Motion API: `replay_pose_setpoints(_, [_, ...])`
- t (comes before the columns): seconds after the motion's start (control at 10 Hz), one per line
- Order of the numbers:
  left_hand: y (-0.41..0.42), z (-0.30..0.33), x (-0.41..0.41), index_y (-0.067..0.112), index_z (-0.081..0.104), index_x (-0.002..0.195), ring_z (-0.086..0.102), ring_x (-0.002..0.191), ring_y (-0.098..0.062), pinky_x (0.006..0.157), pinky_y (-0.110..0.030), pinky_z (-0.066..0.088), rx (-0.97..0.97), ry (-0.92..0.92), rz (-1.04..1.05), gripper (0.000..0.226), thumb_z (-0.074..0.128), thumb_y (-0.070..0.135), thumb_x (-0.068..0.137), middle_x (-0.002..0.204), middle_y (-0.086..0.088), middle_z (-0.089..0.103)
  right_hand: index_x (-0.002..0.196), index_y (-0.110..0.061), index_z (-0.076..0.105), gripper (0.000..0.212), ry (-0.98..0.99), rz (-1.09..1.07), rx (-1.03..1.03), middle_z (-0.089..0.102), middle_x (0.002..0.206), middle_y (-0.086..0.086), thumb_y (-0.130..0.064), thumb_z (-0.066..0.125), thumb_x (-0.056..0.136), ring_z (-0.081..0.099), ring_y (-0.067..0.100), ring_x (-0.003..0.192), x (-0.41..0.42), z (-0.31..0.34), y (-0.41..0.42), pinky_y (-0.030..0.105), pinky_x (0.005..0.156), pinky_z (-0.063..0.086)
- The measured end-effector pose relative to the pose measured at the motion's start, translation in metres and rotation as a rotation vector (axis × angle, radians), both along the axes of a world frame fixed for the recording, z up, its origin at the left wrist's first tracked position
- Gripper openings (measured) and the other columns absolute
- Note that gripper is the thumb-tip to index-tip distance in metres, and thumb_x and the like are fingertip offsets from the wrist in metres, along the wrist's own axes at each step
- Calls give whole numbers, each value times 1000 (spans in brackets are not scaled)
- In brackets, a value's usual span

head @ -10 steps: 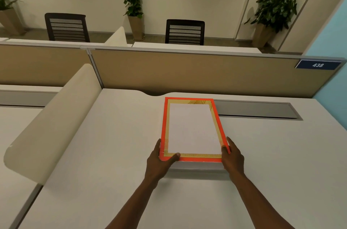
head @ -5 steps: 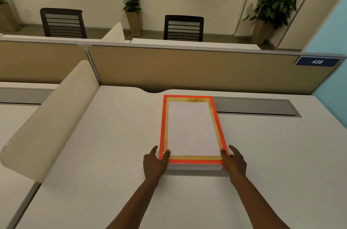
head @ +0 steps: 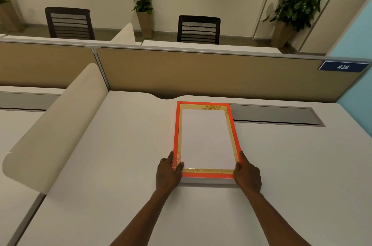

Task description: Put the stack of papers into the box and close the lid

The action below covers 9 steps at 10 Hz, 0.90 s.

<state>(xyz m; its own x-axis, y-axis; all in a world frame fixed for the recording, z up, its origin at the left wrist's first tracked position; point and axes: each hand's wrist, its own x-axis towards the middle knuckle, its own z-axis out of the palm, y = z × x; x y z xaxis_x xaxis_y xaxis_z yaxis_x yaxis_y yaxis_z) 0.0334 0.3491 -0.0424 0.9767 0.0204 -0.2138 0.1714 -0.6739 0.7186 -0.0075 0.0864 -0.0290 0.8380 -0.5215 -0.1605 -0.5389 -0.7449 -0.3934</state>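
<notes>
A flat rectangular box (head: 176, 135) with an orange rim and a gold inner band lies lengthwise on the white desk (head: 120, 155), in front of me. Its centre is a plain white sheet surface (head: 205, 139); I cannot tell whether this is the paper stack or a lid panel. A pale strip shows under the near orange edge. My left hand (head: 168, 175) grips the near left corner, thumb on the rim. The near right corner is held the same way by my right hand (head: 247, 176).
A curved cream divider (head: 56, 130) bounds the desk on the left. A tan partition panel (head: 201, 76) closes the far side, with a blue 438 sign (head: 343, 67). A grey cable cover (head: 271, 116) lies just right of the box's far end. Chairs and plants stand beyond.
Half a second ago both hands sat lower beside the near corners; now the thumbs are back on the rim. The box has hardly moved.
</notes>
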Motion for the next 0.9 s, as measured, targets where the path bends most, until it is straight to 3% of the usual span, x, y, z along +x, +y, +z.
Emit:
replay_pose_setpoints(0.1, [0,0,1,19,30,158,56,125,-29,102,-41,53,61,-8,-23,69,56,43,99,141,-12,50,155,-23,28,55,32,36,-64,64,122,12,-37,39,104,62,29,111,1,3,-2,41,90,56])
replay_pose_setpoints(0.2, [-4,2,6,21,10,162,29,149,-26,112,-43,44,163,-103,-160,77,55,33,101,169,-3,11,156,-19,25,62,9,129,-91,34,157,13,-44,39,102,45,32,136,3,2,2,44,104,49])
replay_pose_setpoints(0.3, [-7,2,12,19,13,161,21,153,-24,116,-40,39,225,-121,-288,69,49,27,103,170,0,8,157,-19,22,65,27,225,-135,19,165,7,-49,37,102,37,29,143,5,1,7,42,108,45])
replay_pose_setpoints(0.7, [-5,10,15,16,22,159,23,152,-26,114,-43,43,366,-89,-374,61,44,28,104,170,-4,11,154,-20,29,66,155,312,-270,24,163,8,-57,34,99,43,28,138,8,13,6,42,107,46])
replay_pose_setpoints(0.9, [-3,44,31,19,16,160,11,156,-33,123,-49,28,465,-184,-384,69,42,46,103,169,-8,12,155,-20,25,77,29,328,-366,23,162,12,-64,38,94,34,33,144,31,46,6,49,110,38])
